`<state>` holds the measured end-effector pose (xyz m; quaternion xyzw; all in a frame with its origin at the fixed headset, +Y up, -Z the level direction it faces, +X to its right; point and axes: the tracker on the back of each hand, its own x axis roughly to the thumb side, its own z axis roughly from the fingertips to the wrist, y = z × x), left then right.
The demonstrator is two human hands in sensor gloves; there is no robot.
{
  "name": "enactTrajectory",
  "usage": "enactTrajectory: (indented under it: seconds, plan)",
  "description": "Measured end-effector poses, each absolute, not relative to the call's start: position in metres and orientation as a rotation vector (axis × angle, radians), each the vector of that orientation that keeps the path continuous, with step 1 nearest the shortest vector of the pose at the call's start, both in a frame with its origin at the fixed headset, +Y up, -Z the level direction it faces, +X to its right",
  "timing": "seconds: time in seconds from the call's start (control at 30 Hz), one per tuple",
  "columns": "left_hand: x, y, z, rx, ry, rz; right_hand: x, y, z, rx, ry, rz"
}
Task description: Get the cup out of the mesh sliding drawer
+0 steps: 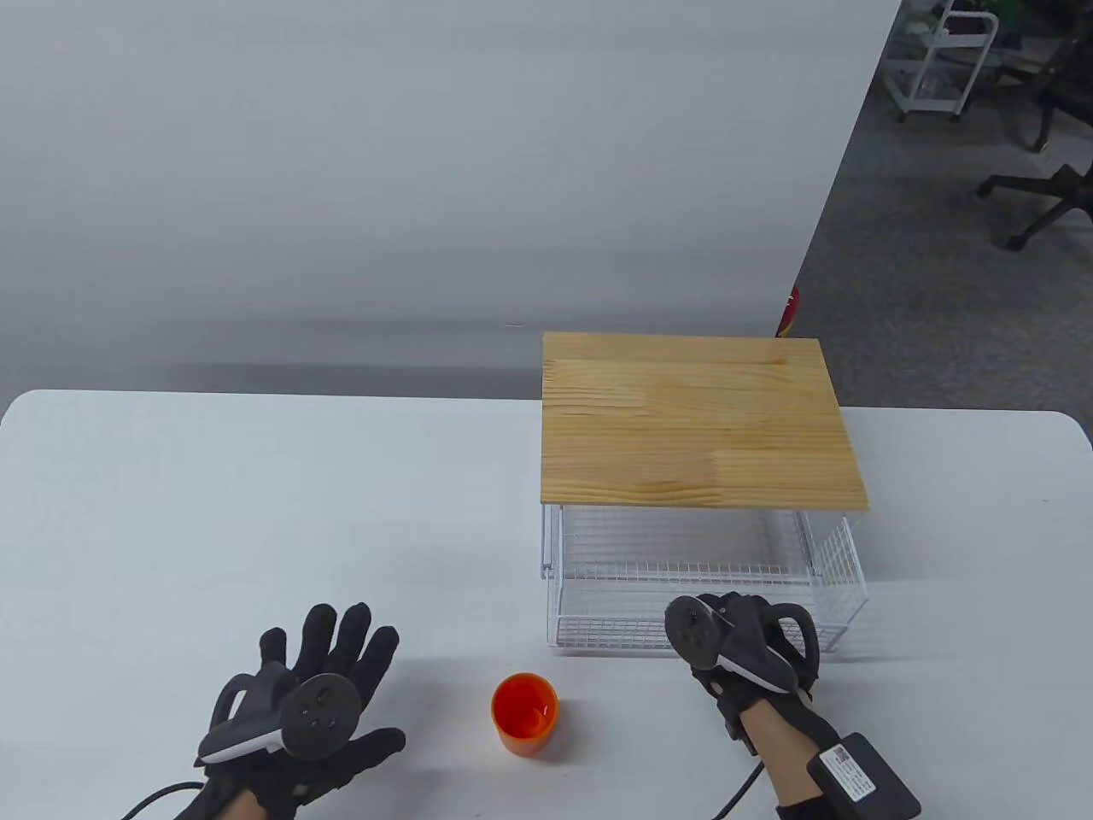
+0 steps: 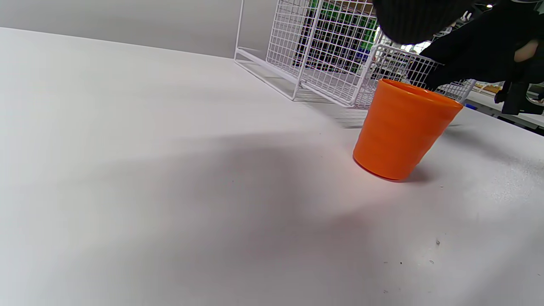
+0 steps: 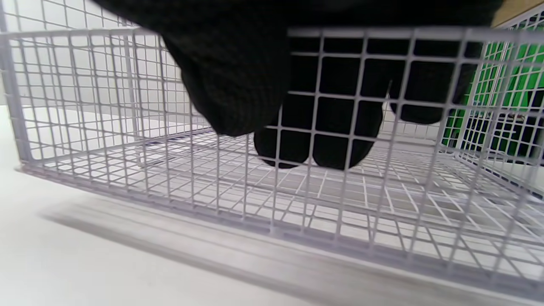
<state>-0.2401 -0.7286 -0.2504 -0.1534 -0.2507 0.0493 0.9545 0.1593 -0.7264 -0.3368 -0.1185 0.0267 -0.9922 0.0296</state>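
An orange cup (image 1: pixel 524 712) stands upright on the white table, in front of the drawer's left end; it also shows in the left wrist view (image 2: pixel 401 129). The white mesh drawer (image 1: pixel 615 598) is pulled out from under the wooden top (image 1: pixel 696 418) and holds nothing I can see. My right hand (image 1: pixel 741 636) grips the drawer's front rim: in the right wrist view the fingers (image 3: pixel 314 140) hang inside the mesh front wall (image 3: pixel 127 106) and the thumb (image 3: pixel 238 89) is outside it. My left hand (image 1: pixel 329 662) lies open with fingers spread, left of the cup, holding nothing.
The wire frame (image 2: pixel 272 70) of the drawer unit stands at the back right of the table. Beyond the table's right end are office chairs (image 1: pixel 1046 192) and a cart (image 1: pixel 943 55) on the floor.
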Motion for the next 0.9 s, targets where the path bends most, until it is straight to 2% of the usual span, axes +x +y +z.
enactTrajectory:
  seconds: [0.9]
  plan:
    - [-0.2392, -0.7308, -0.2526, -0.338, -0.505, 0.095, 0.1574, -0.7235, -0.3416, -0.301, 0.157, -3.040]
